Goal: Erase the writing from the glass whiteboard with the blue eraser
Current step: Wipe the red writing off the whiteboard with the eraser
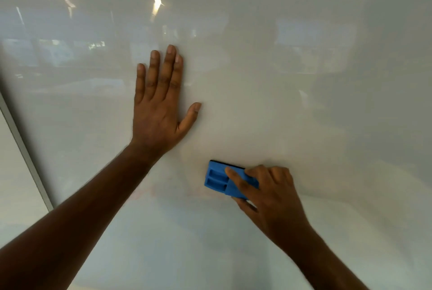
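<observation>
The blue eraser (223, 181) is pressed flat on the glass whiteboard (304, 107), low down and a bit to the right of the middle. It has two long dents on its blue back and a thin dark strip along its top edge.

The right hand (268, 192) holds the blue eraser. The pointer finger lies flat on the back of it, the thumb tucks under its lower edge, and the other fingers curl over its right end. The right arm comes up from the bottom right corner.

Just left of the blue eraser there are faint red marks (149, 192) on the glass. They are pale and smeared, and you cannot read them.

The left arm comes up from the bottom left corner. The left hand (157, 112) is above the blue eraser and to its left, well apart from it. This hand is spread wide and flat on the glass. The four fingers point up and the thumb sticks out to the right. It holds nothing.

Far to the left of the blue eraser, a grey frame edge (23, 149) runs along the side of the glass whiteboard.

High above the blue eraser, the glass is shiny. Bright spots of light (157, 0) shine in it near the top, along with blurry shapes that are too soft to make out.
</observation>
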Demonstrator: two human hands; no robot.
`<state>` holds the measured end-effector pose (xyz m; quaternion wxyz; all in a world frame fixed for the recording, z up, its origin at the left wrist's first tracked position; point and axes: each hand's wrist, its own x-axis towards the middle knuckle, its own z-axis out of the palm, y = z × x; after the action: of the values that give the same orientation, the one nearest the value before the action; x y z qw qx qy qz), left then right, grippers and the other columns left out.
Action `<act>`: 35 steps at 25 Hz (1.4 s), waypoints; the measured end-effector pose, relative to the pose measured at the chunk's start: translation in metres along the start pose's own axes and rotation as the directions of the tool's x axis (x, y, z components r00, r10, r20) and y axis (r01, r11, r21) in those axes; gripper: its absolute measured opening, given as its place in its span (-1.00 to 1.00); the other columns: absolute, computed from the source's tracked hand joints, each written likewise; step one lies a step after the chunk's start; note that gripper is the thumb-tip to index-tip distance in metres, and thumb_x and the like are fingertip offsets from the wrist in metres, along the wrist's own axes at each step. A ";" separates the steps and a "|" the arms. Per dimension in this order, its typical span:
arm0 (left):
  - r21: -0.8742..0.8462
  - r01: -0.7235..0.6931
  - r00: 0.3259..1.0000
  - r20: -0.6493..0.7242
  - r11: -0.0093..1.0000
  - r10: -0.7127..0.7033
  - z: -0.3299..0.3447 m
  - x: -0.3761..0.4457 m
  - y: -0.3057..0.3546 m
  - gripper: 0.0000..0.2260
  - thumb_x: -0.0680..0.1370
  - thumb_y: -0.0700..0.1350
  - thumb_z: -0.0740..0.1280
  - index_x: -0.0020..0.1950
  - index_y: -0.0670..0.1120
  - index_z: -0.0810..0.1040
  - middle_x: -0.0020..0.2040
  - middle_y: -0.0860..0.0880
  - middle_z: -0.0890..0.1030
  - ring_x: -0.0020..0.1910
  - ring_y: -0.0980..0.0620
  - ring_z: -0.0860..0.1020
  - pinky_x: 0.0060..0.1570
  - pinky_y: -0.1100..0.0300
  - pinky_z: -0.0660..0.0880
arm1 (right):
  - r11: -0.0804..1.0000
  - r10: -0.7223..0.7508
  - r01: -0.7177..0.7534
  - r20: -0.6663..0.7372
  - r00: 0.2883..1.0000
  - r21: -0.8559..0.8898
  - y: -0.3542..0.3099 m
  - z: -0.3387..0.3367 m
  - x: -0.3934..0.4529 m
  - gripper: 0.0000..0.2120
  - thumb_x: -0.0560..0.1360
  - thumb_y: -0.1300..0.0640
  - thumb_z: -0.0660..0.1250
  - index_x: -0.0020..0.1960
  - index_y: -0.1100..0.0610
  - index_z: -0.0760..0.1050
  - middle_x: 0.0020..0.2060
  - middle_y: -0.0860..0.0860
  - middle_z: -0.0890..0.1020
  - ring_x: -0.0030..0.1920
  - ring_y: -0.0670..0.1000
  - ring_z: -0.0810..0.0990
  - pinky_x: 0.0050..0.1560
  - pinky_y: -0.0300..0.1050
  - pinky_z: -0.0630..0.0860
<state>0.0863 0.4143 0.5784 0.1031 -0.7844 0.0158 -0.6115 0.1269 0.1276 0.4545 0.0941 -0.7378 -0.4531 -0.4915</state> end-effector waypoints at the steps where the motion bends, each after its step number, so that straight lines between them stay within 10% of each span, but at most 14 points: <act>1: 0.003 -0.023 1.000 0.012 1.000 0.023 -0.001 -0.001 -0.004 -0.26 0.77 0.23 0.14 0.76 -0.24 0.05 0.77 -0.26 0.10 0.75 -0.35 0.07 0.74 -0.23 -0.05 | 1.000 -0.024 0.024 0.019 1.000 0.008 -0.010 0.009 -0.005 -0.45 0.53 -0.07 0.40 0.50 -0.07 0.45 0.04 0.03 0.54 -0.11 0.13 0.47 -0.02 0.07 0.39; 10: 0.070 -0.349 0.935 0.089 0.935 0.342 -0.012 -0.002 -0.064 -0.30 0.77 0.21 0.16 0.78 -0.18 0.09 0.77 -0.15 0.10 0.77 -0.15 0.01 0.75 -0.08 0.01 | 0.990 -0.112 0.109 -0.028 0.993 -0.089 0.001 0.008 -0.023 -0.47 0.51 0.00 0.39 0.48 -0.06 0.46 0.04 0.05 0.50 -0.13 0.15 0.50 -0.04 0.10 0.43; 15: 0.058 -0.339 0.940 0.064 0.939 0.335 -0.010 -0.004 -0.063 -0.31 0.77 0.18 0.17 0.76 -0.21 0.14 0.76 -0.18 0.15 0.76 -0.18 0.07 0.75 -0.10 0.04 | 0.998 0.018 -0.022 -0.080 0.997 -0.051 -0.025 0.002 0.057 -0.40 0.52 -0.12 0.37 0.52 -0.05 0.38 0.04 0.03 0.42 -0.09 0.11 0.41 -0.04 0.06 0.40; 25: 0.021 -0.356 0.934 0.034 0.934 0.355 -0.012 -0.013 -0.082 -0.33 0.77 0.15 0.20 0.76 -0.20 0.16 0.76 -0.17 0.17 0.76 -0.18 0.11 0.74 -0.14 0.07 | 0.974 -0.196 0.210 0.142 0.970 -0.090 -0.058 0.037 -0.012 -0.49 0.50 0.02 0.36 0.45 -0.12 0.47 -0.02 -0.01 0.61 -0.15 0.08 0.57 0.03 0.04 0.47; 35: 0.009 -0.129 0.991 -0.021 0.992 0.129 -0.020 -0.030 -0.143 -0.25 0.76 0.19 0.15 0.76 -0.26 0.03 0.76 -0.27 0.08 0.74 -0.34 0.09 0.74 -0.20 -0.08 | 0.988 0.112 -0.118 -0.059 0.992 -0.097 -0.054 0.014 0.066 -0.41 0.54 -0.18 0.41 0.53 -0.17 0.35 0.13 -0.01 0.46 -0.05 0.11 0.48 0.02 0.10 0.42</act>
<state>0.0454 0.5556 0.5806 0.1454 -0.7747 0.0651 -0.6120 0.1012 0.2048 0.4846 0.0976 -0.7530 -0.3819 -0.5269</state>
